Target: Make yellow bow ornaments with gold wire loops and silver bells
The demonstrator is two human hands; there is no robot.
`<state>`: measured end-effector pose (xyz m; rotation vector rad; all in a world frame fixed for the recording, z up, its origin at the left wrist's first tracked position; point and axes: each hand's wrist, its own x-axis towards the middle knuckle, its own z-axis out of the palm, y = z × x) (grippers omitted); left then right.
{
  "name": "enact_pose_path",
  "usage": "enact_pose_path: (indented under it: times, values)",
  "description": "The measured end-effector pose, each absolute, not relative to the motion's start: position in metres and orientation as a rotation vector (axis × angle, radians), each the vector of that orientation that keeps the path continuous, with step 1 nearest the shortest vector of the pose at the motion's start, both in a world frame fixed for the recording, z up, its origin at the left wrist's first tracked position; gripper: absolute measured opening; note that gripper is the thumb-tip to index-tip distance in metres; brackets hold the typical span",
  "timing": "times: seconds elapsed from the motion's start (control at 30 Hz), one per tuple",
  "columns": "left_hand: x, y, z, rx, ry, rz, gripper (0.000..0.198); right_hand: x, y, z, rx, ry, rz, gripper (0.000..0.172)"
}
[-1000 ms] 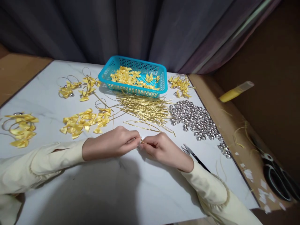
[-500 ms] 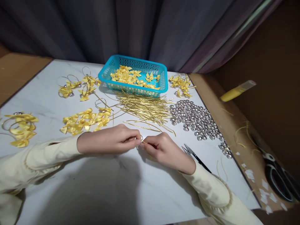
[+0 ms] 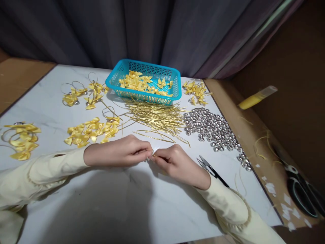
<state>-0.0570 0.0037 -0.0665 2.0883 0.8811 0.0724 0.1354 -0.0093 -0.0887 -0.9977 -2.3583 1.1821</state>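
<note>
My left hand (image 3: 134,151) and my right hand (image 3: 175,161) meet fingertip to fingertip just above the white table, both closed in a pinch. Between them shows a small silver piece (image 3: 152,152), probably a bell like those in the pile, at the left fingertips. A short bit of gold cord (image 3: 154,155) runs into the right fingers; most of it is hidden. Beyond the hands lies a bundle of gold cords (image 3: 157,117). A heap of small silver bells (image 3: 213,128) spreads to the right. Yellow ribbon bows (image 3: 92,130) are grouped behind my left hand.
A blue basket (image 3: 143,96) holding yellow bows stands at the back. Bows with cord loops and bells (image 3: 73,96) lie left, with more bows (image 3: 24,140) nearer. Thread snips (image 3: 213,171) rest beside my right forearm. Large scissors (image 3: 299,193) and paper scraps are beyond the table's right edge.
Hardly anything differs. Both hands keep their pinch in the same place, with only a slight shift at the fingertips and of the whole view.
</note>
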Motion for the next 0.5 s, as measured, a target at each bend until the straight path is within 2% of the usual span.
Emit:
enact_pose_path:
  times: [0.27, 0.5]
  values:
    - [-0.0556, 0.0002, -0.0593, 1.765, 0.977, 0.206, 0.025, 0.1354, -0.0113, -0.0817, -1.089, -2.195, 1.241, 0.036]
    - [-0.0535, -0.0044, -0.0626, 1.330, 0.960, 0.315, 0.023, 0.1343, -0.0140, -0.0831, -1.071, -2.120, 1.174, 0.036]
